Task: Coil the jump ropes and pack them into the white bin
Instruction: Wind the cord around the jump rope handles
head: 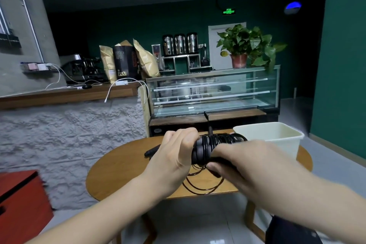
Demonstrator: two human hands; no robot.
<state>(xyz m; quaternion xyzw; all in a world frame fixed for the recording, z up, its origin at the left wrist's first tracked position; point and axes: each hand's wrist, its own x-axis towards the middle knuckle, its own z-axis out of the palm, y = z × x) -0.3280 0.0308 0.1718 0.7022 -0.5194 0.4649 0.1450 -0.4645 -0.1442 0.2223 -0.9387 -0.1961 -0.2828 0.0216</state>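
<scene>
Black jump rope (213, 145) sits mid-frame above the round wooden table (122, 166), its cord wound in tight turns round the handles, w/ a few loose loops (204, 183) hanging down at 6 o'clock onto the tabletop. Left hand (174, 156), at 9 o'clock of the bundle, has fingers curled round the handle end, clamped on it. Right hand (247, 161), at 4 o'clock, pinches the cord under the bundle; it's motion-blurred, so the exact finger hold is prob. a pinch, not certain. White bin (277, 137) stands at 2 o'clock, just beside the bundle, on the table's far edge.

Step in hand: winding, nearly done. Next move calls for taking up the slack loops, tucking the end, then lifting the bundle over the bin rim.

Hard to make out: bin's inside, and whether the dark stick (151, 151) at 9 o'clock is a 2nd rope's handle.
</scene>
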